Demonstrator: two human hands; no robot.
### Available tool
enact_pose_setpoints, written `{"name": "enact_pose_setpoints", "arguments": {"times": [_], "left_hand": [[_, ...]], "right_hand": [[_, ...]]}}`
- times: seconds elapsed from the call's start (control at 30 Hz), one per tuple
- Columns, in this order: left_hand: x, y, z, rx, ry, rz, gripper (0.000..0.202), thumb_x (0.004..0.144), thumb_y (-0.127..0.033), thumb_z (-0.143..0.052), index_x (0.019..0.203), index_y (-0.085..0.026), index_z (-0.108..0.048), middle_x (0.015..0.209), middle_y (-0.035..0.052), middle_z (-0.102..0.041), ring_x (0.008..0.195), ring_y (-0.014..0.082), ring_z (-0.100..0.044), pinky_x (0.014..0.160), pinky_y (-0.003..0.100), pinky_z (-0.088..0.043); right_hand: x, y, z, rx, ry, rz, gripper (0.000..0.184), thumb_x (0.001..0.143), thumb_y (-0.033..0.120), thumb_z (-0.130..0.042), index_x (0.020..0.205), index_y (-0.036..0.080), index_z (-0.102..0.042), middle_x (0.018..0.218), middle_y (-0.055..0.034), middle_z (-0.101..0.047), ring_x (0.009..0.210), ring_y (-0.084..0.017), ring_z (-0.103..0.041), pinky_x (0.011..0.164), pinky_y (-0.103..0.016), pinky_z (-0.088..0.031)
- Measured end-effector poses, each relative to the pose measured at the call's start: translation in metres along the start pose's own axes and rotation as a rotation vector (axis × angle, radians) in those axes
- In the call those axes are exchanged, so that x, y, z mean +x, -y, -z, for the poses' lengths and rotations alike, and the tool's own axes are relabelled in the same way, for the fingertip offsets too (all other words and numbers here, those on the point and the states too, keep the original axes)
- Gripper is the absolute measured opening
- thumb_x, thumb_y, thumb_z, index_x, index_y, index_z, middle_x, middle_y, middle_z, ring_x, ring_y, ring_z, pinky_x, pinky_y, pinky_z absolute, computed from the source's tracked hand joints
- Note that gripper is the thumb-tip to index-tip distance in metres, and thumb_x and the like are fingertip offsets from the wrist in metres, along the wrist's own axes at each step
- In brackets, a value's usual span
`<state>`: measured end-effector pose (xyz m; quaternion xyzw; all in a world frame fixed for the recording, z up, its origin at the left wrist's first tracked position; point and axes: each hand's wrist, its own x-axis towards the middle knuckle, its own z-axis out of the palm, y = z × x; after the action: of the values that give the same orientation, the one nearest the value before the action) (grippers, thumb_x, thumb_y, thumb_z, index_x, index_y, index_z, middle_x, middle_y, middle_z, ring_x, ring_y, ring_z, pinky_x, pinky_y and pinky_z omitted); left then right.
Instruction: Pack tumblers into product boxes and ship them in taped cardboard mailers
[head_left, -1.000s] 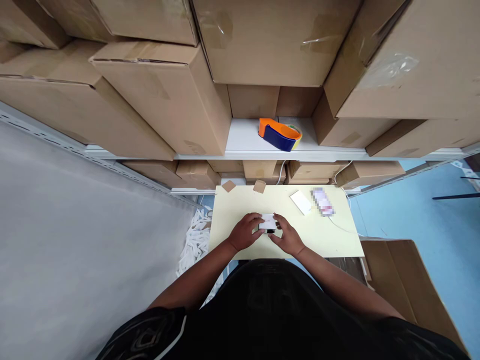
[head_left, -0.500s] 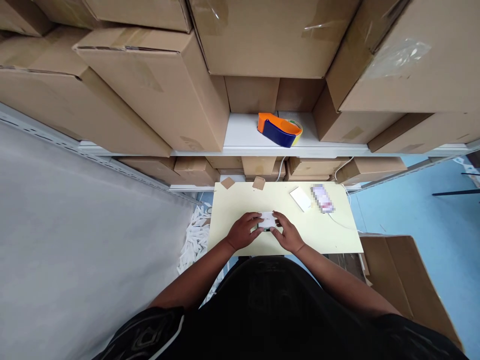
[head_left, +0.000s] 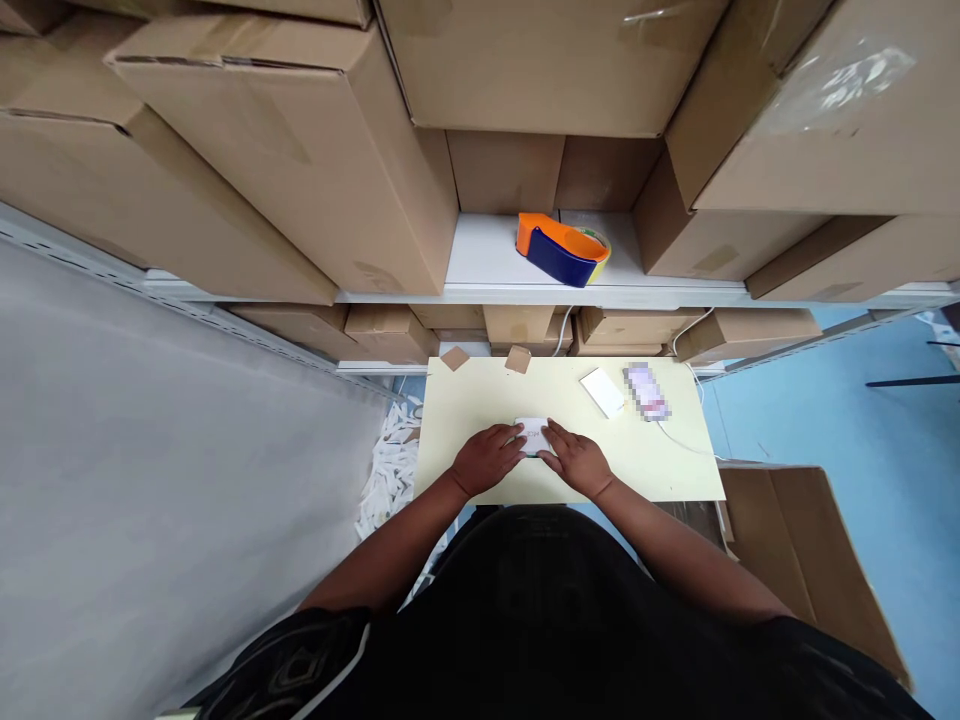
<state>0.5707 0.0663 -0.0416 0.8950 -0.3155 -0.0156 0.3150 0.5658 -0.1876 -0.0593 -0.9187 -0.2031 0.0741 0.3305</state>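
Note:
A small white box (head_left: 533, 436) rests on the pale yellow table (head_left: 480, 400) in front of me. My left hand (head_left: 487, 459) grips its left side and my right hand (head_left: 577, 463) grips its right side, fingers pressing on its top. Further back on the table lie a white card (head_left: 602, 392), a blurred phone (head_left: 646, 392) with a white cable (head_left: 679, 443), and two small brown cardboard squares, one (head_left: 454, 358) to the left of the other (head_left: 517, 359).
An orange and blue tape dispenser (head_left: 561, 249) sits on the white shelf (head_left: 487, 260) among large cardboard boxes (head_left: 247, 160). White paper strips (head_left: 390, 470) litter the floor left of the table. An open carton (head_left: 802, 560) stands at the right on the blue floor.
My hands have closed in and pressed down over the white box, covering more of it. The view has tilted slightly, shifting the shelf upward.

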Motion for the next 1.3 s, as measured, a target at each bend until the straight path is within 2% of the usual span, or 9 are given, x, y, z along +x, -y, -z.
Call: {"name": "enact_pose_setpoints", "arguments": {"times": [0.13, 0.27, 0.43, 0.57, 0.7, 0.83, 1.03, 1.2, 1.3], "left_hand": [[0.002, 0.003, 0.002, 0.017, 0.015, -0.011, 0.026, 0.102, -0.031, -0.055, 0.122, -0.022, -0.069, 0.137, 0.0131, -0.066, 0.123, 0.0276, -0.064, 0.106, 0.05, -0.054], [0.002, 0.001, 0.001, -0.022, -0.004, 0.002, 0.023, 0.1, -0.029, -0.056, 0.118, -0.024, -0.07, 0.135, 0.0126, -0.066, 0.123, 0.0278, -0.064, 0.106, 0.051, -0.054], [-0.003, -0.001, -0.005, -0.022, -0.014, -0.021, 0.025, 0.098, -0.034, -0.061, 0.118, -0.023, -0.068, 0.137, 0.0142, -0.064, 0.13, 0.03, -0.06, 0.11, 0.054, -0.051], [-0.011, 0.008, -0.016, -0.062, 0.02, -0.022, 0.023, 0.097, -0.033, -0.063, 0.118, -0.024, -0.067, 0.141, 0.0136, -0.062, 0.137, 0.0306, -0.055, 0.112, 0.055, -0.049], [-0.016, 0.018, -0.028, -0.03, 0.05, -0.013, 0.018, 0.099, -0.029, -0.058, 0.114, -0.025, -0.068, 0.142, 0.0129, -0.062, 0.138, 0.0319, -0.054, 0.11, 0.057, -0.051], [-0.019, 0.019, -0.034, -0.046, -0.006, 0.009, 0.018, 0.098, -0.029, -0.059, 0.114, -0.026, -0.067, 0.141, 0.0129, -0.063, 0.136, 0.0315, -0.056, 0.107, 0.058, -0.053], [-0.012, 0.0, -0.035, 0.071, -0.133, 0.038, 0.027, 0.092, -0.04, -0.067, 0.114, -0.023, -0.064, 0.133, 0.0158, -0.062, 0.13, 0.0334, -0.058, 0.105, 0.057, -0.053], [0.01, -0.031, -0.041, 0.231, -0.219, 0.211, 0.055, 0.078, -0.057, -0.078, 0.115, -0.021, -0.059, 0.127, 0.0182, -0.059, 0.113, 0.0366, -0.061, 0.088, 0.049, -0.058], [0.024, -0.045, -0.048, 0.276, -0.236, 0.336, 0.052, 0.077, -0.051, -0.08, 0.114, -0.021, -0.058, 0.126, 0.0178, -0.058, 0.107, 0.0355, -0.062, 0.081, 0.045, -0.057]], "right_hand": [[0.005, 0.002, 0.003, -0.021, 0.018, 0.004, 0.048, 0.101, 0.053, -0.054, 0.136, 0.022, -0.063, 0.149, -0.0168, -0.057, 0.114, -0.037, -0.069, 0.098, -0.056, -0.056], [0.001, 0.008, 0.0, 0.084, -0.05, -0.019, 0.045, 0.098, 0.046, -0.058, 0.137, 0.024, -0.058, 0.148, -0.0159, -0.056, 0.121, -0.034, -0.063, 0.103, -0.055, -0.054], [-0.002, 0.011, -0.012, 0.406, -0.086, -0.135, 0.043, 0.087, 0.029, -0.065, 0.126, 0.028, -0.048, 0.135, -0.0109, -0.05, 0.104, -0.023, -0.062, 0.083, -0.044, -0.061], [0.005, 0.011, -0.02, 0.499, -0.073, -0.223, 0.043, 0.078, 0.022, -0.066, 0.115, 0.029, -0.044, 0.127, -0.0065, -0.046, 0.101, -0.021, -0.057, 0.08, -0.04, -0.059], [0.013, 0.011, -0.022, 0.511, -0.069, -0.244, 0.037, 0.078, 0.023, -0.064, 0.108, 0.028, -0.043, 0.119, -0.0052, -0.045, 0.097, -0.02, -0.056, 0.078, -0.038, -0.058], [0.017, 0.011, -0.022, 0.488, -0.079, -0.241, 0.032, 0.082, 0.03, -0.065, 0.105, 0.027, -0.044, 0.116, -0.005, -0.045, 0.094, -0.019, -0.056, 0.078, -0.038, -0.057], [0.021, 0.014, -0.015, 0.394, -0.04, -0.286, 0.038, 0.078, 0.034, -0.07, 0.106, 0.027, -0.046, 0.114, -0.0032, -0.052, 0.088, -0.019, -0.063, 0.079, -0.04, -0.058], [0.017, 0.01, 0.006, 0.49, 0.051, -0.341, 0.039, 0.081, 0.033, -0.068, 0.115, 0.031, -0.049, 0.099, 0.0013, -0.064, 0.085, -0.02, -0.069, 0.071, -0.036, -0.057], [0.009, -0.004, 0.013, 0.541, 0.105, -0.313, 0.026, 0.085, 0.029, -0.062, 0.11, 0.03, -0.055, 0.097, 0.0016, -0.07, 0.081, -0.019, -0.071, 0.074, -0.035, -0.057]]}}
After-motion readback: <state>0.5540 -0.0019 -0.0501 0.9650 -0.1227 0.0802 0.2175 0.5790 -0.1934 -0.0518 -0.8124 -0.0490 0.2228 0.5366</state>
